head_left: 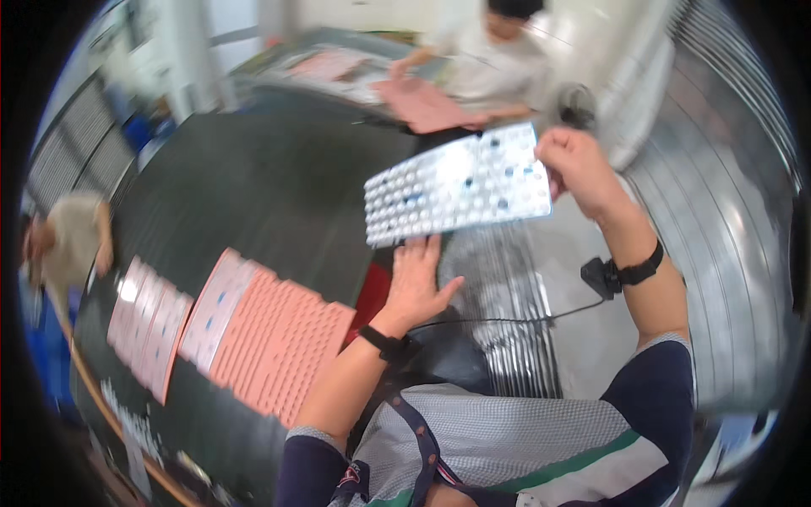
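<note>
My right hand (581,169) is closed on the right end of a shiny silver-white panel (456,188). Rows of round bumps or holes and a few dark and blue spots cover this panel, which is raised and tilted over the edge of the dark table. Just below its lower edge is my left hand (416,286), fingers stretched and thumb spread. Its fingertips reach the panel's edge, but whether they touch it I cannot tell. Pink slotted panels (279,338) lie on the table to the left of my left forearm, overlapping, some with paler, glossy faces.
The dark table (245,173) spans the left and middle. Across it, a co-worker (498,68) holds a pink sheet (427,106). Another person (76,245) stands at the far left. Ribbed metal sheets (515,313) stand beside me, and a black cable (524,320) runs between my wrist straps.
</note>
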